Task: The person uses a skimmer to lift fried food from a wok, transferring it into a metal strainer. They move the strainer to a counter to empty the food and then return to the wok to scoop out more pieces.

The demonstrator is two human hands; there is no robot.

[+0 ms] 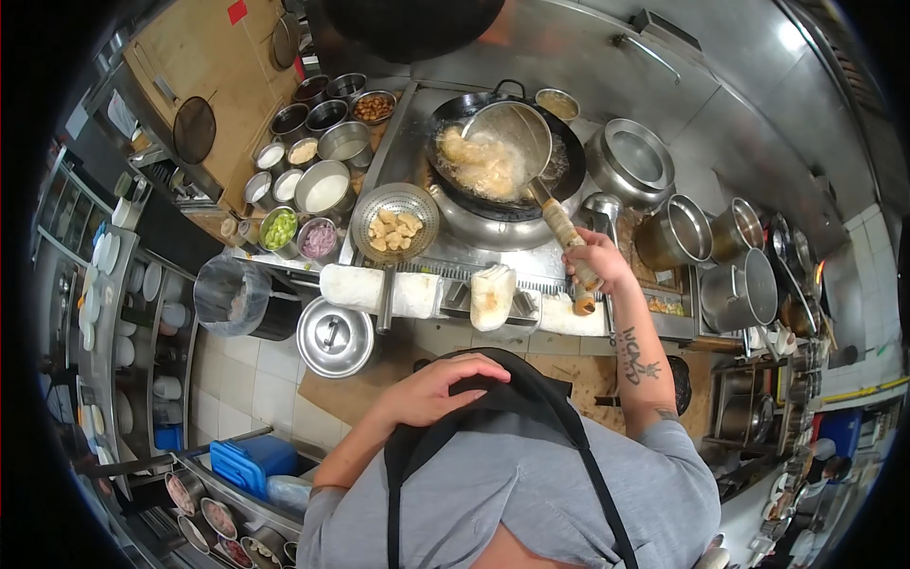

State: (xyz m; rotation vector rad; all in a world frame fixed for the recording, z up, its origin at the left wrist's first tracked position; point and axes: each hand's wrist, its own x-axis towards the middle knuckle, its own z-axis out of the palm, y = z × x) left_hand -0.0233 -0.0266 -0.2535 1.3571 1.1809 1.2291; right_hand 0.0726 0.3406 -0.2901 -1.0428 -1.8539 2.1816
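My right hand (599,260) is wrapped round the wrapped handle of a wire-mesh skimmer (517,128). The skimmer's bowl sits in a black wok (567,156) on the stove, beside pale golden pieces of food (485,171) frying in bubbling oil. My left hand (444,387) lies against the black apron (531,389) at my chest, its fingers stretched out and holding nothing that I can see. Left of the wok, a perforated ladle (368,216) with pale fried pieces (393,229) rests on the stove edge, its handle over a folded white cloth (408,289).
Several metal pots of ingredients, including chopped green vegetable (280,230) and chopped onion (318,239), stand at left. Steel pots (673,232) crowd the right side. A lidded pot (336,337) and a lined bin (232,296) are below the counter. Another ladle (604,204) lies right of the wok.
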